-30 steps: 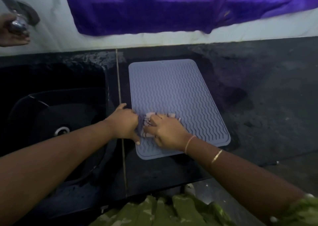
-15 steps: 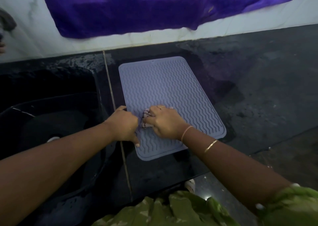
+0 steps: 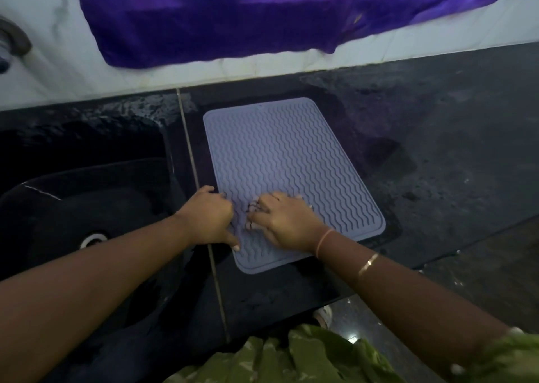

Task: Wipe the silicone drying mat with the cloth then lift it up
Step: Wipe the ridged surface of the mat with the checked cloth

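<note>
From the head camera, the silicone drying mat [image 3: 291, 155] lies flat on the dark counter [image 3: 452, 163], in the middle of the view. It has not been lifted yet.

The right hand [image 3: 287, 222] is on the mat near its 7 o'clock corner. Its fingers are bent over a bunched-up cloth [image 3: 251, 209] and press it down. Only a small bit of the cloth peeks out. The left hand [image 3: 210, 216] sits at the mat's 9 o'clock edge with its fingers curled and its thumb lying on the mat. I cannot tell if the fingers hook under the edge or just hold it down.

I think the wiping is going on now. I cannot tell how much of the mat is wiped. The lifting is left to do.

The mat is boxed in on two sides. At 9 o'clock, just past a thin seam [image 3: 189, 155], is the deep sink [image 3: 87, 207]. At 12 o'clock is the wall [image 3: 262, 64], with a purple sheet [image 3: 233, 12] hanging on it and a tap [image 3: 13, 41] far off at 10 o'clock. At 3 o'clock there is lots of bare counter. At 6 o'clock the counter's front edge is near. The best room to wipe is toward 12 and 3. The lifting can go straight up.
</note>
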The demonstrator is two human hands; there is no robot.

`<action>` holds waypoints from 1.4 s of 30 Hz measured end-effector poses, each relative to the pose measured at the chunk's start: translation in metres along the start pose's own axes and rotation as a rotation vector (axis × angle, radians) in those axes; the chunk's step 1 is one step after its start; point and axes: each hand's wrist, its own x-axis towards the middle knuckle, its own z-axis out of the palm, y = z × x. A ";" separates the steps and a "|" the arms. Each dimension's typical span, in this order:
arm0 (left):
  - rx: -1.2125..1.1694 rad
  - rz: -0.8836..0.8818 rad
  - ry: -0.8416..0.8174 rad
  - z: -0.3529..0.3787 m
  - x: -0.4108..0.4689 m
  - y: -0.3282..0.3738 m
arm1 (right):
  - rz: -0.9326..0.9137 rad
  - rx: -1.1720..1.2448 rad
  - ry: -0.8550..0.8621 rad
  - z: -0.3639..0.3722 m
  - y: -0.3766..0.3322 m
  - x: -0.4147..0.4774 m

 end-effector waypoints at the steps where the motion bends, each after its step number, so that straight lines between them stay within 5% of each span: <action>1: -0.004 -0.004 0.000 0.001 0.000 0.000 | 0.028 0.008 0.011 0.001 0.004 0.009; 8: -0.004 -0.013 -0.017 -0.001 -0.001 0.000 | 0.193 0.029 0.035 0.003 -0.008 0.025; 16: -0.010 -0.006 -0.036 -0.001 -0.001 0.000 | 0.106 0.043 0.082 0.010 -0.027 -0.016; 27: -0.067 -0.023 -0.055 -0.005 -0.004 0.001 | 0.280 0.042 0.024 0.008 0.014 0.064; 31: -0.232 -0.161 -0.020 -0.023 0.003 -0.009 | 0.281 0.065 0.079 0.012 -0.001 0.046; 34: -0.134 -0.284 0.037 -0.031 0.012 -0.009 | 0.279 0.016 0.127 0.016 -0.015 0.024; 42: -0.205 -0.465 -0.298 -0.036 0.042 -0.025 | 0.256 -0.039 0.089 0.013 0.008 0.060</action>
